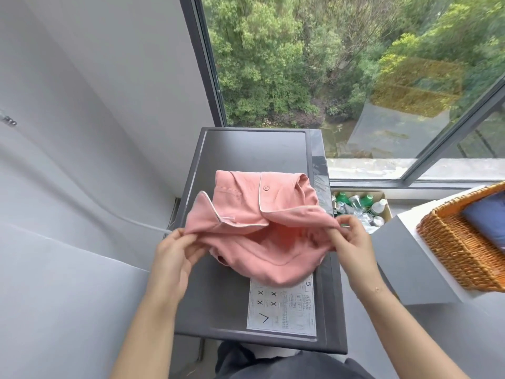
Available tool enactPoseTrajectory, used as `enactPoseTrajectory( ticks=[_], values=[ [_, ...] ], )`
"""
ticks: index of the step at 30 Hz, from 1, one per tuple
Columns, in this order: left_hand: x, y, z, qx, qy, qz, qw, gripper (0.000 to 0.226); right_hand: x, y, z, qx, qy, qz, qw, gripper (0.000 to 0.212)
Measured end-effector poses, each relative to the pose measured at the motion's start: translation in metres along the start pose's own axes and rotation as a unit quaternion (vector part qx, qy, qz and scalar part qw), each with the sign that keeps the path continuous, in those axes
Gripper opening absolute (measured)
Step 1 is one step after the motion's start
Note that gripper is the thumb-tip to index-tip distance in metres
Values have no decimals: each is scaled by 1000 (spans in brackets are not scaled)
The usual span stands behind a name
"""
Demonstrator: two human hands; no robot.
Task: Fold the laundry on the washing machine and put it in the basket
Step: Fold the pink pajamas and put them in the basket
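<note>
Pink cotton-like cloth, a shirt [262, 214] with pale piping, a chest pocket and 1 button showing, sits bunched on the dark grey top of the washing machine [251, 149], its far part lying flat on the lid and its near part lifted off the surface between 2 hands. The left hand [175, 255] pinches the shirt's left edge between thumb and curled fingers, just below the turned-out piped collar flap. The right hand [347, 239] pinches the right edge in the same way, thumb on top and fingers curled beneath the fabric. The cloth sags in a loose pouch between the 2 grips, and its lowest fold hangs over the top edge of a white instruction sticker [281, 307] stuck to the lid's near right corner. To the right, well apart from the shirt, a woven wicker basket [459, 253] stands on a white-and-grey ledge, with a folded blue garment [486, 217] inside it. Between machine and ledge, a cardboard box [360, 209] on the floor holds bottles with green and white caps.
</note>
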State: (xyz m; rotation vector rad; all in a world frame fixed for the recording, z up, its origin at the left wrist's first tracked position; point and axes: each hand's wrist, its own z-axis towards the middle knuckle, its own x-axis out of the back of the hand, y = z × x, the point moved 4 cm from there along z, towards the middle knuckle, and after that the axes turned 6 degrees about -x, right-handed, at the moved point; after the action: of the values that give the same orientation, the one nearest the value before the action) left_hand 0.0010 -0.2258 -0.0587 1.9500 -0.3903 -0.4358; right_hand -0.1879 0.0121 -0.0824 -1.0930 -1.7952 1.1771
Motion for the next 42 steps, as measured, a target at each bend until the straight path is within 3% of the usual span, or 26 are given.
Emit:
enactPoseTrajectory(
  ticks=[3, 5, 8, 10, 14, 16, 19, 21, 23, 25, 28, 31, 34, 37, 40, 42],
  values=[
    [-22, 27, 17, 15, -65, -203, 977, 36, -15, -44, 13, 7, -56, 207, 977, 14],
    [-32, 40, 22, -24, -120, -265, 956, 30, -18, -64, 18, 57, -60, 272, 959, 21],
    [-35, 27, 21, -44, -151, -317, 935, 35, -18, -47, 20, 75, -15, 295, 953, 28],
    [-25, -12, 22, 10, -90, -331, 939, 31, -13, -6, 17, 19, 45, 239, 970, 29],
    [16, -91, 20, 130, 85, -131, 979, 29, -3, 66, 1, -75, 70, 77, 992, 25],
    [27, -99, 16, 98, 113, -16, 989, 20, -3, 72, -3, -65, 58, 31, 996, 22],
    [27, -86, 9, -18, 113, 134, 984, 50, -1, 71, -4, -53, 99, -1, 994, 26],
    [23, -72, 6, -152, 112, 273, 943, 67, -1, 71, -5, -52, 125, -22, 991, 41],
    [13, -62, 5, -266, 68, 388, 880, 77, -5, 70, -3, -54, 125, -44, 990, 49],
    [2, -56, 11, -309, -3, 449, 838, 75, -10, 66, 1, -57, 98, -31, 993, 43],
    [-7, -52, 21, -297, -55, 474, 827, 56, -13, 56, 10, -34, 99, -21, 994, 27],
    [-4, -40, 27, -274, -20, 427, 862, 47, -7, 41, 15, 13, 135, -9, 991, 44],
    [3, -44, 25, -269, -19, 445, 854, 53, -2, 30, 16, 122, 127, -99, 979, 40],
    [7, -57, 21, -275, -25, 448, 850, 43, -4, 33, 15, 205, 96, -185, 956, 25],
    [8, -51, 23, -247, 18, 401, 882, 13, -5, 31, 16, 219, 51, -178, 958, 14],
    [6, -36, 25, -257, 21, 385, 886, 16, -7, 30, 20, 179, 6, -134, 975, 16]
  ],
)
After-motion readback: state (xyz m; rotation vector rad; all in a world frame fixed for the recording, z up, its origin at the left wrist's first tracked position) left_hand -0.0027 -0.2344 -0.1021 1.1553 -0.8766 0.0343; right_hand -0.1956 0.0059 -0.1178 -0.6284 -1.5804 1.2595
